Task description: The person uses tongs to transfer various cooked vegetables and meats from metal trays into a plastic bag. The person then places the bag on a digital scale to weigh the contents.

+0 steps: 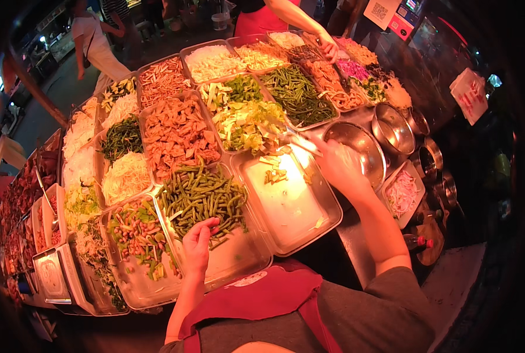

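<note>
My right hand (344,165) grips metal tongs (304,143), blurred, whose tips reach the chopped lettuce (247,123) in a tray of greens. Below them is a clear plastic tray (289,216) holding only a few cut pieces of vegetable (275,174) near its far end. My left hand (198,245) hovers at the near side of a tray of green beans (200,198). Its fingers are curled together, and nothing shows between them. To its left, a tray holds peanuts mixed with chopped celery (141,234). Sliced brown food (178,137) fills the tray beyond the beans.
Steel bowls (355,150) stand on the right, near a dish of sliced pink food (401,192) and a red-capped bottle (417,242). Across the trays, another person's hand (328,46) reaches in. Further trays and braised meats (29,194) line the left. A passer-by (97,48) walks behind.
</note>
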A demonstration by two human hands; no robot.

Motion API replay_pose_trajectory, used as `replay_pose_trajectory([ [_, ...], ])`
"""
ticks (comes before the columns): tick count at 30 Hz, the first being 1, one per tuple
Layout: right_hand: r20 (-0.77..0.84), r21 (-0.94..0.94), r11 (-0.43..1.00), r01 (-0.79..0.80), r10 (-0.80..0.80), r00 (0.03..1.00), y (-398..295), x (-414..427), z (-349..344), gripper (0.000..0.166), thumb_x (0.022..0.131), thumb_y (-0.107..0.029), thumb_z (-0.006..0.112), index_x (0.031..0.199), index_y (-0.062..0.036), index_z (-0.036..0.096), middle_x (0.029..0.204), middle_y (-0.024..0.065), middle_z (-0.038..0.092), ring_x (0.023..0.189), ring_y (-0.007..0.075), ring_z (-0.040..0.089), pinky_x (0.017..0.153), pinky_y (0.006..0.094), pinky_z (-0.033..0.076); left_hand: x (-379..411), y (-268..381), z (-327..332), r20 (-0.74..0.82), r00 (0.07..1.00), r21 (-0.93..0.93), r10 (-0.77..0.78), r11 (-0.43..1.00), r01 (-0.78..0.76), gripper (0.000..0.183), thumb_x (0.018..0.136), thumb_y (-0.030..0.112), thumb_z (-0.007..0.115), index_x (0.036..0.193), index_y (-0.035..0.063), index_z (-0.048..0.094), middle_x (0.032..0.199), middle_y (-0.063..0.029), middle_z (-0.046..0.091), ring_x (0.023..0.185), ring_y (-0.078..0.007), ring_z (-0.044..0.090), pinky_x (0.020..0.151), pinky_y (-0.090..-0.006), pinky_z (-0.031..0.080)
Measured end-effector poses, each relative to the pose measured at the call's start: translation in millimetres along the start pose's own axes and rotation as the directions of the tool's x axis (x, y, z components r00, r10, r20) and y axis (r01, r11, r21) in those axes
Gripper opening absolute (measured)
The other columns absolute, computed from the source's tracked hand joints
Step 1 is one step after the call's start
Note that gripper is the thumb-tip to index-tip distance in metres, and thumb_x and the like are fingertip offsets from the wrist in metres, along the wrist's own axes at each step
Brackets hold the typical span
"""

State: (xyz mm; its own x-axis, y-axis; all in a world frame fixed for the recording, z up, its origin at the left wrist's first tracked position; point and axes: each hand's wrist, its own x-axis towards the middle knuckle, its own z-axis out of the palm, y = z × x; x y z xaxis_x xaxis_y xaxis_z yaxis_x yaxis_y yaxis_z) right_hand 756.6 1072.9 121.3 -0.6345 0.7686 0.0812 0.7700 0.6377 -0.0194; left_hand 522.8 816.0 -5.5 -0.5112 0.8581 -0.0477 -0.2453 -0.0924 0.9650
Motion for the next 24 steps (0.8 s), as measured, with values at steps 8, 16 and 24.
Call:
replay_pose_trajectory([
  [8,0.384,-0.032,0.979,-0.199,0.196,0.902,17,-72,50,0.06,0.075,-0.021,0.066,0.126,-0.0071,0.039,0.092,0.0198,0.055,0.083,0.0366,0.059,0.067,0.0452,0.048,3,-4,-1,0.029,0.998,0.03,-0.047,0.998,0.046,0.028,0.095,0.016,0.043,0.109,-0.0046,0.056,0.106,-0.0136,0.061,0.098,-0.0188,0.058,0.085,-0.0301,0.048],
  [16,0.127,-0.027,0.984,-0.175,0.177,0.976,26,-85,104,0.066,0.075,-0.02,0.067,0.132,-0.0064,0.035,0.089,0.0159,0.052,0.08,0.0315,0.058,0.066,0.0401,0.05,11,-3,12,0.059,0.997,0.018,-0.045,0.999,0.044,0.029,0.095,0.017,0.043,0.11,-0.0049,0.055,0.107,-0.0148,0.06,0.099,-0.0202,0.058,0.086,-0.0313,0.048],
  [24,0.281,0.18,0.91,-0.373,0.316,0.906,10,-90,74,0.052,0.084,-0.022,0.058,0.126,0.0001,0.037,0.096,0.0225,0.057,0.08,0.0388,0.06,0.071,0.0445,0.047,10,-6,15,0.076,0.996,0.033,-0.056,0.998,0.053,0.029,0.095,0.016,0.043,0.111,-0.0059,0.054,0.107,-0.0155,0.06,0.101,-0.0215,0.058,0.086,-0.0322,0.048],
])
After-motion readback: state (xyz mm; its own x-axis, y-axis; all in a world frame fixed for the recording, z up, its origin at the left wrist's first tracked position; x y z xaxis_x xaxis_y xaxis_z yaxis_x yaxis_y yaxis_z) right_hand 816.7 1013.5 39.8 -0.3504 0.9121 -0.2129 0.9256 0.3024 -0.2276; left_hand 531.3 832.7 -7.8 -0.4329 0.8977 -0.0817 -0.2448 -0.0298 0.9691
